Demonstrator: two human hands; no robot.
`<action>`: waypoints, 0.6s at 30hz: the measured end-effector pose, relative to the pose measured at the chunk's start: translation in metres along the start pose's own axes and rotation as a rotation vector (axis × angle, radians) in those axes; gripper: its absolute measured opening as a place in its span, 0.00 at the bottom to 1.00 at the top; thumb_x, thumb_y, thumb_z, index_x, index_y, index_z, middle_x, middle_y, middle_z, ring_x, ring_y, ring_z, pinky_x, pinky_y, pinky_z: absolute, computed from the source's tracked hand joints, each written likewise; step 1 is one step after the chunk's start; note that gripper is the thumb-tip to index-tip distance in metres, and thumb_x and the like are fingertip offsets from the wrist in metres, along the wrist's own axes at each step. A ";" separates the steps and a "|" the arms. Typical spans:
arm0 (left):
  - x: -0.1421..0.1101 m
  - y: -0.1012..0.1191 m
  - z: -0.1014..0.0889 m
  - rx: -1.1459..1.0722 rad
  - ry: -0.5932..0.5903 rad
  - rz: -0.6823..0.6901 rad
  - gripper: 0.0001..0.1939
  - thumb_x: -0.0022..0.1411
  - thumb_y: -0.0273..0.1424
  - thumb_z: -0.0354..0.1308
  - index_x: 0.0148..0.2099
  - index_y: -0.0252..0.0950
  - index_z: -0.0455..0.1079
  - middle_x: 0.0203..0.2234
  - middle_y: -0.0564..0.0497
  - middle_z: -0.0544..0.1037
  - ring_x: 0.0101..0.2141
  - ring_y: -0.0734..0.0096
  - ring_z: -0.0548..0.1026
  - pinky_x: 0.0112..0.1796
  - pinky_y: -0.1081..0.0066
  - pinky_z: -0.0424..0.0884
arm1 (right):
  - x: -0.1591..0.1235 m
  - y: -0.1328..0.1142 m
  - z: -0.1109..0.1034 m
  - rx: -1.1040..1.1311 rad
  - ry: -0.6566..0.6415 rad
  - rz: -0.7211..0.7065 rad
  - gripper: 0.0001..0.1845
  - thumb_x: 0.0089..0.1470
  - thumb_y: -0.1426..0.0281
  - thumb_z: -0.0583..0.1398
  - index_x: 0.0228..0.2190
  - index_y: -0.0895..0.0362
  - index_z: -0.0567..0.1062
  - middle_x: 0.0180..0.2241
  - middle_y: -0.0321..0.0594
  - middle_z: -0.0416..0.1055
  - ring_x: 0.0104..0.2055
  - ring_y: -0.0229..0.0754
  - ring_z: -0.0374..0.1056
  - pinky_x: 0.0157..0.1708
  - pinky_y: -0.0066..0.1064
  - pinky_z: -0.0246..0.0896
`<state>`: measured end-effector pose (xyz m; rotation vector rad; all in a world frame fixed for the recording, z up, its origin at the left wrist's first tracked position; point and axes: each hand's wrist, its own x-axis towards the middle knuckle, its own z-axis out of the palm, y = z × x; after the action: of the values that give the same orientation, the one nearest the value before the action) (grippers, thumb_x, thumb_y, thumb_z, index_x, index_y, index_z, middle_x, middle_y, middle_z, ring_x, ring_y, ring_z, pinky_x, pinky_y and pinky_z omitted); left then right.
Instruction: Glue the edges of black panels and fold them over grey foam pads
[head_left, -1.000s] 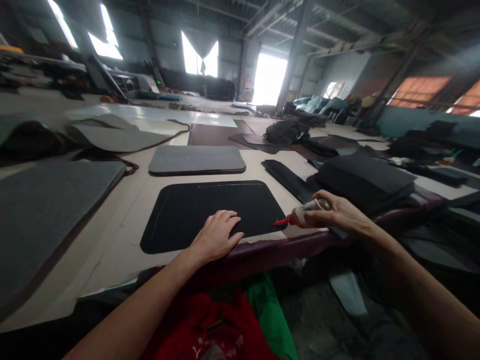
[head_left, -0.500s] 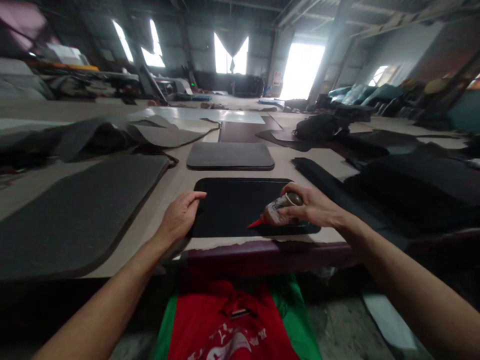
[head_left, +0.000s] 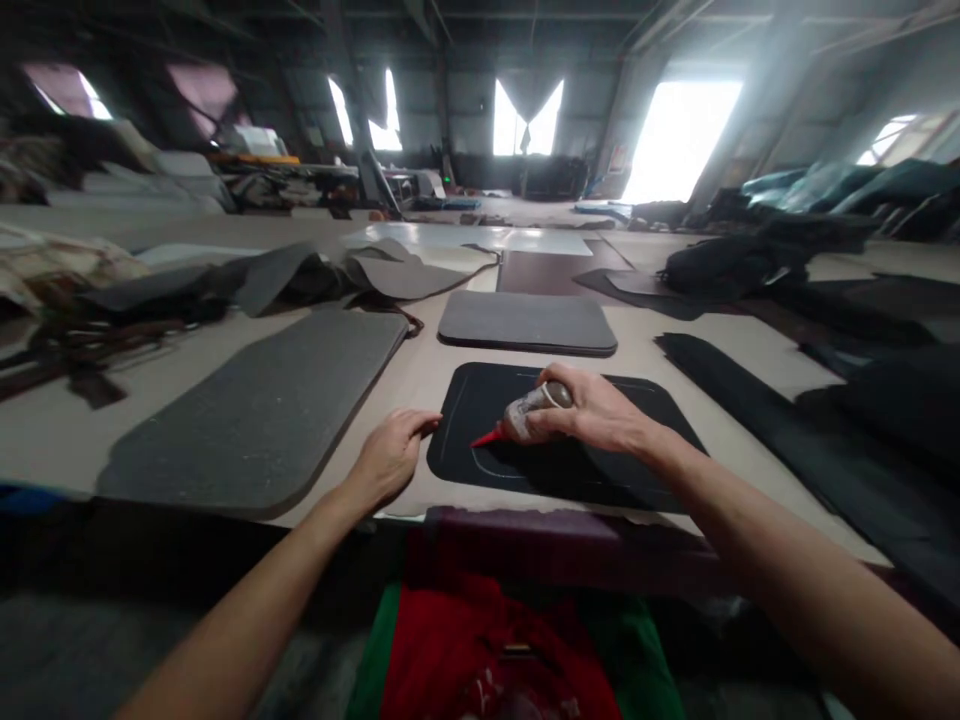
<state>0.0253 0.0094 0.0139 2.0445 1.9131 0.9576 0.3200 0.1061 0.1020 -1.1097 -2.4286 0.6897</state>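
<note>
A flat black panel (head_left: 484, 400) with rounded corners lies on the table in front of me. Thin pale lines run just inside its edges and bend round the near left corner. My right hand (head_left: 592, 405) is wrapped round a smeared squeeze bottle (head_left: 525, 412) with a red pointed nozzle. The bottle is tilted, its tip at or just above the panel close to that corner; I cannot tell if it touches. By the panel's left edge rests my left hand (head_left: 394, 450), fingers stretched out and holding nothing, fingertips at the edge.
Behind the panel lies a stack of grey rounded panels (head_left: 525, 318). A large grey sheet (head_left: 255, 410) lies at left, with curled grey material (head_left: 390, 270) beyond it. Dark sheets (head_left: 750, 410) cover the right side. The table's near edge (head_left: 525, 530) has a purple covering.
My view has swung left. The bottle has moved left across the panel to its near left corner. A pale line now shows along the near and left edges. My left hand stays by the left edge.
</note>
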 end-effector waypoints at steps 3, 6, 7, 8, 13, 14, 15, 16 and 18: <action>-0.001 0.003 -0.001 0.024 0.009 0.019 0.20 0.65 0.25 0.45 0.51 0.38 0.75 0.43 0.46 0.80 0.47 0.61 0.74 0.52 0.58 0.72 | 0.017 0.007 0.006 -0.014 0.078 0.032 0.16 0.51 0.59 0.65 0.39 0.53 0.71 0.34 0.35 0.72 0.34 0.43 0.65 0.31 0.30 0.53; -0.002 0.006 -0.001 0.050 0.013 0.038 0.22 0.64 0.23 0.45 0.52 0.37 0.75 0.43 0.46 0.80 0.46 0.61 0.75 0.51 0.59 0.72 | 0.039 0.015 0.009 -0.080 0.155 0.069 0.16 0.52 0.58 0.64 0.39 0.53 0.71 0.34 0.36 0.72 0.34 0.43 0.65 0.30 0.31 0.52; -0.002 0.007 -0.001 0.057 0.014 0.039 0.22 0.63 0.22 0.45 0.53 0.36 0.75 0.43 0.46 0.80 0.46 0.61 0.75 0.51 0.59 0.72 | 0.047 0.017 0.011 -0.102 0.175 0.086 0.17 0.52 0.57 0.64 0.38 0.53 0.70 0.33 0.36 0.72 0.34 0.43 0.65 0.30 0.31 0.51; -0.002 0.007 0.000 0.062 0.015 0.040 0.22 0.64 0.22 0.44 0.53 0.36 0.74 0.43 0.46 0.80 0.46 0.61 0.75 0.51 0.59 0.72 | 0.056 0.019 0.012 -0.122 0.193 0.098 0.17 0.52 0.56 0.64 0.38 0.53 0.70 0.33 0.36 0.71 0.34 0.44 0.65 0.29 0.31 0.50; -0.002 0.004 0.001 0.077 0.016 0.045 0.21 0.65 0.22 0.45 0.54 0.37 0.74 0.43 0.47 0.80 0.46 0.62 0.75 0.50 0.60 0.73 | 0.090 0.025 0.020 -0.197 0.271 0.079 0.17 0.53 0.55 0.62 0.37 0.54 0.69 0.36 0.40 0.71 0.36 0.45 0.65 0.29 0.32 0.49; -0.003 0.004 0.001 0.076 0.015 0.048 0.22 0.65 0.22 0.45 0.54 0.37 0.73 0.43 0.47 0.80 0.46 0.63 0.75 0.50 0.61 0.73 | 0.094 0.027 0.021 -0.212 0.283 0.083 0.18 0.54 0.54 0.62 0.38 0.54 0.69 0.37 0.41 0.71 0.36 0.45 0.65 0.30 0.32 0.49; -0.003 0.003 0.001 0.074 0.011 0.052 0.22 0.65 0.22 0.44 0.54 0.37 0.73 0.43 0.47 0.80 0.46 0.63 0.75 0.50 0.61 0.72 | 0.098 0.029 0.021 -0.225 0.289 0.091 0.18 0.54 0.54 0.62 0.39 0.54 0.69 0.38 0.42 0.71 0.37 0.46 0.65 0.29 0.32 0.49; -0.003 0.003 0.001 0.071 0.010 0.054 0.22 0.65 0.22 0.44 0.54 0.37 0.74 0.43 0.47 0.80 0.46 0.63 0.74 0.50 0.61 0.72 | 0.100 0.030 0.020 -0.236 0.291 0.101 0.18 0.54 0.54 0.61 0.40 0.54 0.69 0.39 0.42 0.71 0.37 0.46 0.65 0.29 0.32 0.49; -0.003 0.002 0.002 0.062 0.010 0.056 0.22 0.66 0.22 0.44 0.55 0.37 0.73 0.43 0.47 0.80 0.46 0.63 0.74 0.50 0.61 0.72 | 0.102 0.033 0.016 -0.257 0.285 0.123 0.19 0.54 0.55 0.61 0.41 0.54 0.70 0.40 0.43 0.71 0.37 0.46 0.66 0.29 0.32 0.49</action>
<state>0.0277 0.0070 0.0128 2.1419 1.9234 0.9334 0.2679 0.1996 0.0838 -1.3629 -2.2587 0.2352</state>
